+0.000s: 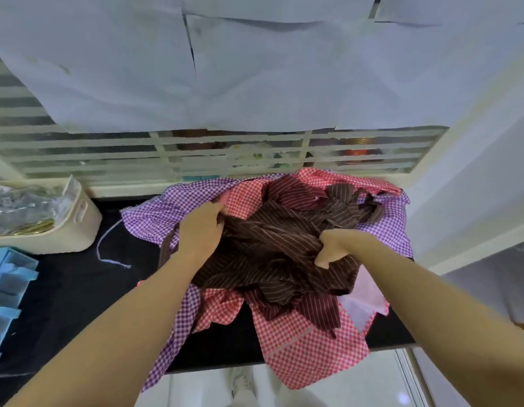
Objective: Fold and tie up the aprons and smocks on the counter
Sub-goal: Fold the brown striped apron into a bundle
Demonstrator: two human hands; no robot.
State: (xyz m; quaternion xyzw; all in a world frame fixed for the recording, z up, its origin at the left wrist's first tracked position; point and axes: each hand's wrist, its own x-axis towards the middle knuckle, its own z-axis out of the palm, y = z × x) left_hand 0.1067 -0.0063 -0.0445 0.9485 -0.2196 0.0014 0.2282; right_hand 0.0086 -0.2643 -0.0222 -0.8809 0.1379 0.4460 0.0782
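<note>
Both hands dig into the brown striped apron [272, 251]: the left hand [200, 227] has its fingers curled into the cloth's left edge, and the right hand [337, 245] clutches a bunch. It tops a heap of red checked cloth [299, 345] and purple checked cloth [155, 212] on the dark surface [69, 289], toward its right.

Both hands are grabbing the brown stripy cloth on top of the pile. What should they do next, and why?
Probably lift the brown striped garment clear of the pile. The left hand and right hand both grip it, bunched up, on top of the red checked cloth and purple checked cloth, so it likely needs separating before folding.
</note>
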